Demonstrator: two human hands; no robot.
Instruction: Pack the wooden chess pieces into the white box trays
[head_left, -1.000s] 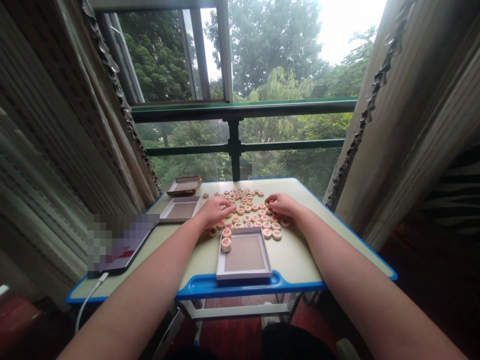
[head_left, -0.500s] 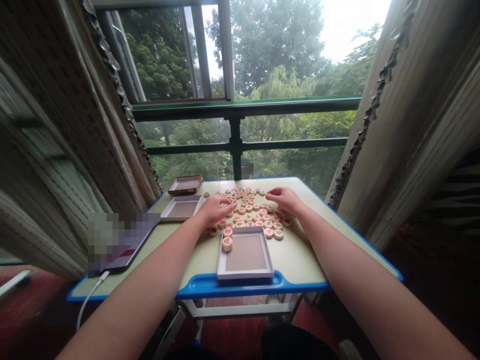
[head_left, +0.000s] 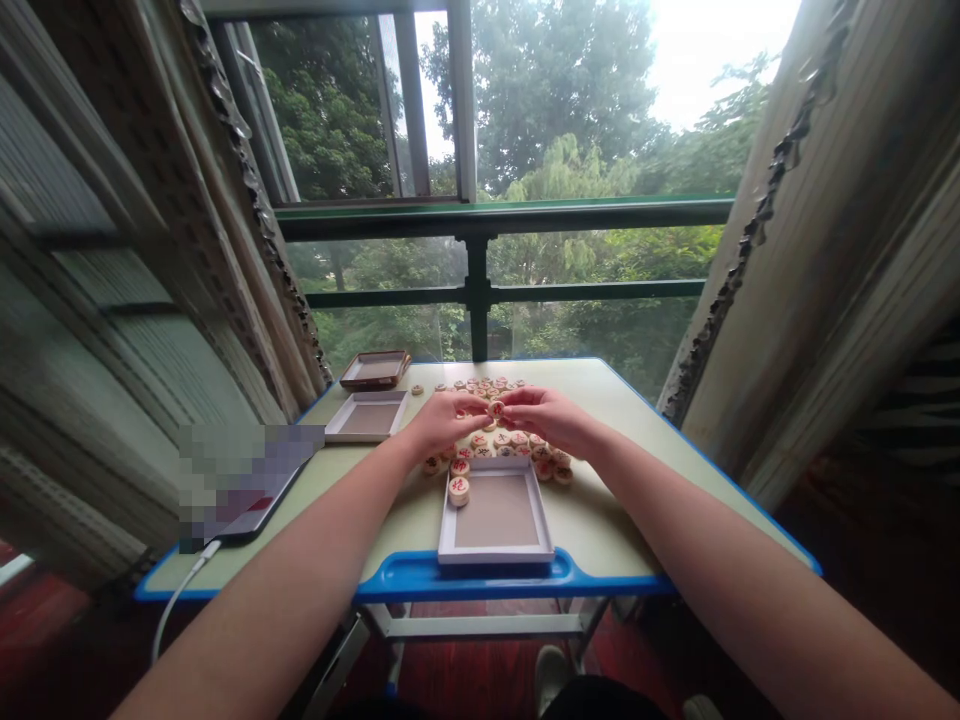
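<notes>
Several round wooden chess pieces (head_left: 491,443) with red and dark characters lie scattered on a small pale table (head_left: 600,500). Both hands have met above them. My left hand (head_left: 442,418) and my right hand (head_left: 547,415) pinch one red-marked piece (head_left: 496,408) between their fingertips, lifted slightly over the pile. A shallow white tray (head_left: 496,512) sits near the front edge, with two stacked pieces (head_left: 458,490) in its far left corner.
A second white tray (head_left: 366,416) and a brown tray (head_left: 374,369) stand at the back left. A flat device (head_left: 247,480) with a white cable (head_left: 176,600) lies on the left. The table has a blue rim (head_left: 465,575); window railings and curtains surround it.
Both hands left the spread of pieces and came together at the centre, lifting one red-marked piece between their fingertips. The camera shifted slightly.
</notes>
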